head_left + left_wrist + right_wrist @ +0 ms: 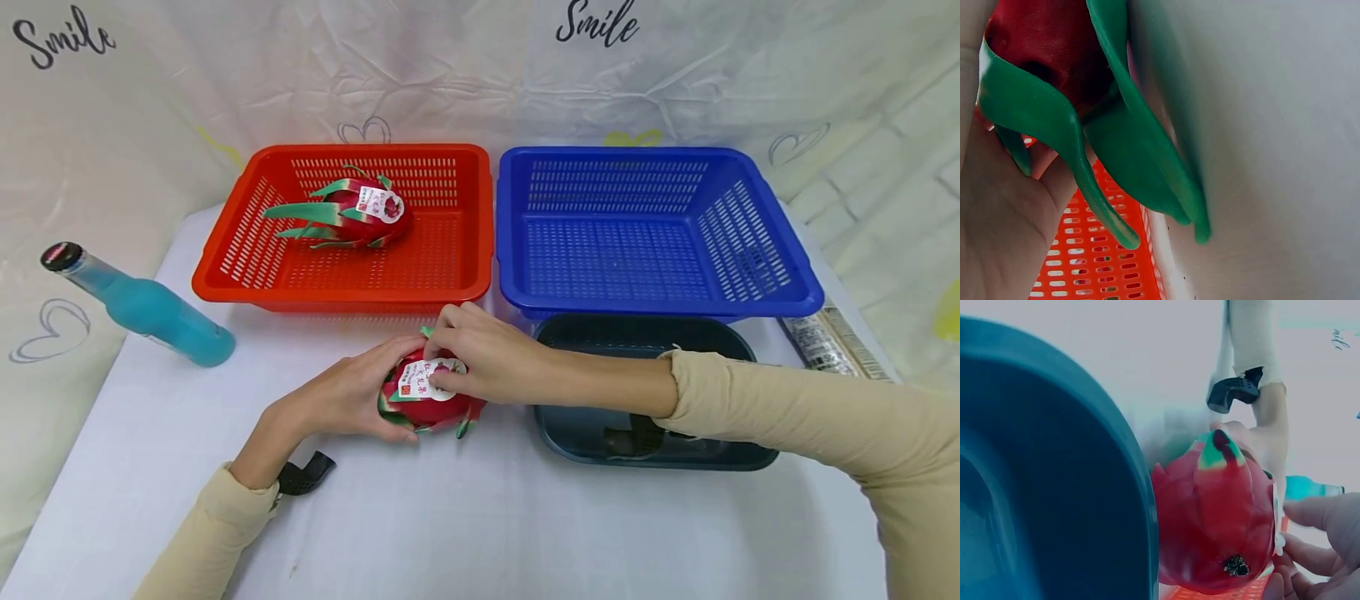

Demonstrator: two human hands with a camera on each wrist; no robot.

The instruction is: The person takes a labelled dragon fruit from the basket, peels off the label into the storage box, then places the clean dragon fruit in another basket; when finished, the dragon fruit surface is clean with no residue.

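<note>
A red dragon fruit (pixel 420 404) with green scales lies on the white-covered table, a white printed label (pixel 415 379) on its upper side. My left hand (pixel 348 387) grips its left end, with the thumb at the near side and the fingers at the far side. Long green scales (pixel 1029 103) hang past the palm in the left wrist view. From the right, my right hand (pixel 480 354) reaches over the fruit, its bent thumb and fingers pinching at the label. The round label end stands out slightly beside those fingertips in the right wrist view.
A red basket (pixel 345 296) behind holds another labelled dragon fruit (pixel 348 212). Right of it is a blue basket (pixel 652 304). A dark basin (pixel 585 446) sits under my right forearm. A blue bottle (pixel 161 312) is at the left; a patterned packet (pixel 828 342) lies at the right.
</note>
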